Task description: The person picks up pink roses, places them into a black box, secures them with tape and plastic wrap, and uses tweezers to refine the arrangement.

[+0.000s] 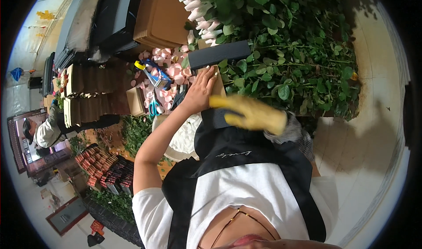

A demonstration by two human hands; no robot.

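My bare left hand [201,90] lies flat with its fingers stretched over a strip of tan cardboard [218,85]. Just beyond the fingertips is a black ribbed block [220,54]. A second black ribbed piece [214,119] is at the near end of the cardboard, against my apron. My right hand [252,112], in a yellow glove, hovers over that near end with thumb and fingers apart and nothing visible between them; it is slightly blurred. Leafy green stems [285,62] are heaped to the right of the cardboard, their leaves close to both hands.
Pink petals [177,71] litter the table at left, around teal-handled scissors [154,108] and a blue box [159,78]. A round tub [182,139] with white contents stands by my left elbow. White-wrapped flower heads [198,3] and cardboard stacks [160,16] are farther back. Another person [47,130] is far left.
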